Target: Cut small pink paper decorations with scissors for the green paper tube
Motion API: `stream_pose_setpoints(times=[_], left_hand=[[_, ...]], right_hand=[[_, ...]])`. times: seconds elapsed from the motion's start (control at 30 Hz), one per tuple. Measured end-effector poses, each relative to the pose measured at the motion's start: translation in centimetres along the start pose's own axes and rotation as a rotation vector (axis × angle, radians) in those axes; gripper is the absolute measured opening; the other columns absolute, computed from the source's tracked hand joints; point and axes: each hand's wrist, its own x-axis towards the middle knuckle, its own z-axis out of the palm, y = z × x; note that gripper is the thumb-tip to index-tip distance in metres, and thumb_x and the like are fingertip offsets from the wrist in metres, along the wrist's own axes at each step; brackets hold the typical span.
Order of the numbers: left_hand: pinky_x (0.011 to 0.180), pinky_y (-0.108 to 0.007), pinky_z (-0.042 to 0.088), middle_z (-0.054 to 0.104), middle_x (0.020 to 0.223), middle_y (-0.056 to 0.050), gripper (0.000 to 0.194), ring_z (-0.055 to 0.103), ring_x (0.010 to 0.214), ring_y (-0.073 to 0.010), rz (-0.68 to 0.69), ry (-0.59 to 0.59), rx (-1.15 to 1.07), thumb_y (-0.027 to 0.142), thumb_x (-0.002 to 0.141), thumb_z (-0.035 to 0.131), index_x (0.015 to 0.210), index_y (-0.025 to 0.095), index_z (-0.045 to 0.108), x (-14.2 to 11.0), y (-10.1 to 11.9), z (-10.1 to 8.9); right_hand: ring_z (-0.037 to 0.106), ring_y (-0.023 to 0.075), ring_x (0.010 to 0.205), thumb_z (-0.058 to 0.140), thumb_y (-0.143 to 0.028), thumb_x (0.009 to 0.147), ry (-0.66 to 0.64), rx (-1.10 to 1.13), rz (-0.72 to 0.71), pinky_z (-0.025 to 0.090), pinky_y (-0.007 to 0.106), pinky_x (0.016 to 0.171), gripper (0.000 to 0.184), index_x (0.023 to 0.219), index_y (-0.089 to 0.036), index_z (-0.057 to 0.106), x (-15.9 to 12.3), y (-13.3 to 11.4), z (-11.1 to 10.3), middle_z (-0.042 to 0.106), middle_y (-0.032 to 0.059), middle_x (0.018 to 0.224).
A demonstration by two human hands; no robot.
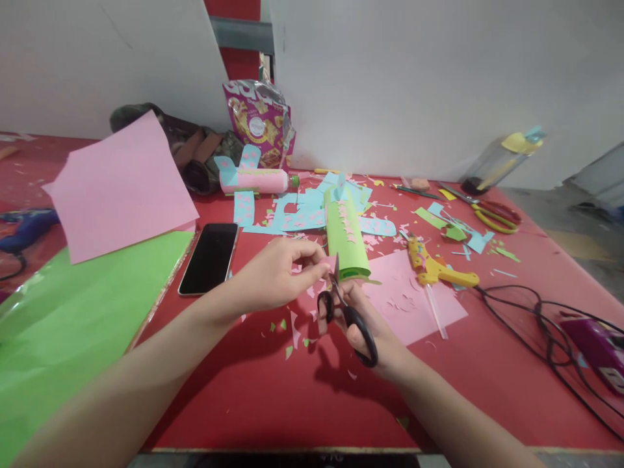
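Over the middle of the red table, my left hand (287, 273) pinches a small piece of pink paper (331, 262). My right hand (373, 325) has its fingers through the black handles of a pair of scissors (359, 333), whose blades point up beside the pink piece. Just beyond the hands lies a green paper-covered tube (348, 240) with pink cutouts along its top and light-blue paper pieces at its sides. Farther back rests a pink paper-covered bottle (260, 181) with light-blue fins. Tiny pink and green scraps are scattered below my hands.
A black phone (208, 259) lies left of my hands, near green paper (107, 325) and pink sheets (121, 188). At right are a yellow glue gun (439, 270) with a tangled cord, larger scissors (492, 214) and a clear bottle (497, 162). A snack bag (260, 123) stands at the back.
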Motion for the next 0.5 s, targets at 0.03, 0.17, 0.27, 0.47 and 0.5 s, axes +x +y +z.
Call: stream_pose_setpoints(times=[0.03, 0.17, 0.27, 0.47, 0.5], left_hand=[[0.054, -0.019, 0.035, 0.049, 0.057, 0.003, 0.022, 0.043, 0.054, -0.0072, -0.003, -0.002, -0.001, 0.027, 0.077, 0.044, 0.061, 0.014, 0.051, -0.02, 0.01, -0.01], [0.054, -0.019, 0.035, 0.049, 0.057, 0.003, 0.021, 0.043, 0.054, -0.0069, -0.009, -0.015, -0.020, 0.026, 0.077, 0.044, 0.061, 0.014, 0.051, -0.06, 0.02, -0.02], [0.054, -0.019, 0.035, 0.049, 0.056, 0.004, 0.021, 0.043, 0.053, -0.0069, -0.011, -0.022, -0.023, 0.026, 0.077, 0.045, 0.061, 0.014, 0.050, -0.02, -0.02, -0.02], [0.054, -0.019, 0.035, 0.049, 0.056, 0.004, 0.021, 0.043, 0.053, -0.0069, -0.005, -0.022, 0.005, 0.025, 0.077, 0.044, 0.061, 0.014, 0.050, 0.03, 0.03, -0.06], [0.054, -0.019, 0.035, 0.049, 0.056, 0.003, 0.021, 0.043, 0.054, -0.0070, -0.005, -0.022, 0.008, 0.026, 0.077, 0.044, 0.061, 0.014, 0.051, 0.03, 0.07, -0.06]], right_hand=[[0.045, 0.0113, 0.064, 0.056, -0.059, 0.065, -0.006, 0.002, -0.002, 0.039, 0.029, 0.062, 0.048, 0.083, -0.024, 0.029, -0.02, 0.04, -0.03, 0.041, -0.0002, 0.081], [0.046, 0.0110, 0.064, 0.056, -0.059, 0.066, -0.020, 0.012, -0.010, 0.039, 0.029, 0.062, 0.047, 0.084, -0.024, 0.030, -0.10, 0.10, -0.09, 0.041, 0.0000, 0.082], [0.046, 0.0107, 0.064, 0.055, -0.059, 0.066, -0.016, 0.009, -0.003, 0.039, 0.029, 0.063, 0.047, 0.084, -0.024, 0.030, -0.13, 0.11, -0.08, 0.041, 0.0000, 0.083], [0.045, 0.0109, 0.065, 0.056, -0.058, 0.066, -0.022, 0.019, -0.012, 0.038, 0.028, 0.061, 0.046, 0.084, -0.024, 0.031, -0.01, 0.27, -0.16, 0.040, 0.0000, 0.082], [0.045, 0.0110, 0.065, 0.056, -0.058, 0.066, -0.021, 0.021, -0.013, 0.038, 0.028, 0.061, 0.046, 0.084, -0.024, 0.031, 0.00, 0.29, -0.16, 0.039, -0.0002, 0.082]])
